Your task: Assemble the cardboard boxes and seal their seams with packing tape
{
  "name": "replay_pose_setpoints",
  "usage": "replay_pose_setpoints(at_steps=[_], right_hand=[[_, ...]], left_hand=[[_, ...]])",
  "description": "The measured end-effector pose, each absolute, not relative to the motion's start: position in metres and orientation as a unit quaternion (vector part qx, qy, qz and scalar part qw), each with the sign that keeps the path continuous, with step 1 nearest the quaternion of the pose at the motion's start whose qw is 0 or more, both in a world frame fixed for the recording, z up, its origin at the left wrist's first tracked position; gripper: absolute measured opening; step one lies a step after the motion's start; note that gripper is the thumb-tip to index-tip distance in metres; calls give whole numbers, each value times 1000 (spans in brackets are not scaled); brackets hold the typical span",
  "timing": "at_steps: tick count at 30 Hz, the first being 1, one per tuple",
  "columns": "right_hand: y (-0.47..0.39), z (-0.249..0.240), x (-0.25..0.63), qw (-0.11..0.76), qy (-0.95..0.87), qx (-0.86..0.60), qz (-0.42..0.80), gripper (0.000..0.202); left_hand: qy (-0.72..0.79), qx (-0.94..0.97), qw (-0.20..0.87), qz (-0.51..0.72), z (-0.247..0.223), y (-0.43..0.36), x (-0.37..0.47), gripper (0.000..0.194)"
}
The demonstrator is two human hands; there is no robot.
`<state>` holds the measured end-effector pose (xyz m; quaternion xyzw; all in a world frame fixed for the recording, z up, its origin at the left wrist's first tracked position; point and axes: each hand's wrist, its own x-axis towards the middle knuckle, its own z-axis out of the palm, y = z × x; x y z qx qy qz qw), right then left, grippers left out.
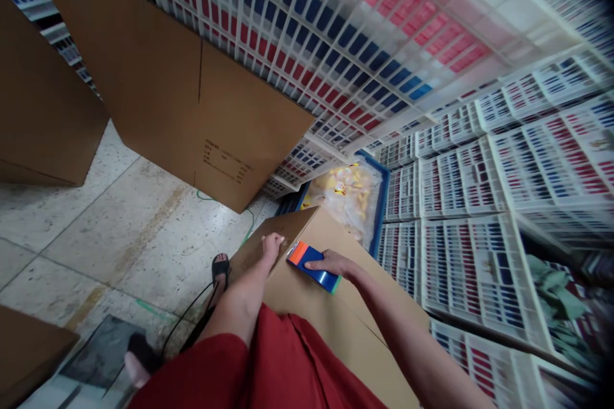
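A closed brown cardboard box (pixel 378 342) stands right in front of my red-clothed body. My right hand (pixel 330 263) grips a blue and orange tape dispenser (pixel 314 268) from above. The dispenser lies against the box's top, its orange end close to the left edge. My left hand (pixel 273 245) is at the side of the box, just left of the dispenser. Its fingers are curled in, and whatever they may hold is too small to make out.
Tall white plastic crates (pixel 336 45) with red and blue contents rise ahead and right. A blue bin (pixel 384 204) holds bagged yellow items beyond the box. Large cardboard boxes (pixel 158 96) stand at left. A dark cable (pixel 185 316) crosses the tiled floor (pixel 86 230).
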<state>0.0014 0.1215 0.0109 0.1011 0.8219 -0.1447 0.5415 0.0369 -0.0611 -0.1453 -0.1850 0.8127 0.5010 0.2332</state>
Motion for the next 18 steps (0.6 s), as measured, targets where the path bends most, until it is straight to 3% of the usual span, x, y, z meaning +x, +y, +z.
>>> replay_pose_setpoints(at_steps=[7, 11, 15, 18], right_hand=[[122, 13, 3, 545, 818, 95, -156, 69], [121, 15, 4, 544, 810, 110, -187, 68], [122, 15, 4, 551, 798, 112, -217, 61], [122, 14, 3, 551, 800, 110, -208, 62]], left_hand=[[828, -190, 241, 469, -146, -62, 43, 19], [825, -234, 244, 453, -150, -74, 45, 41], [804, -205, 251, 499, -147, -76, 48, 31], [782, -141, 263, 547, -139, -69, 51, 45]])
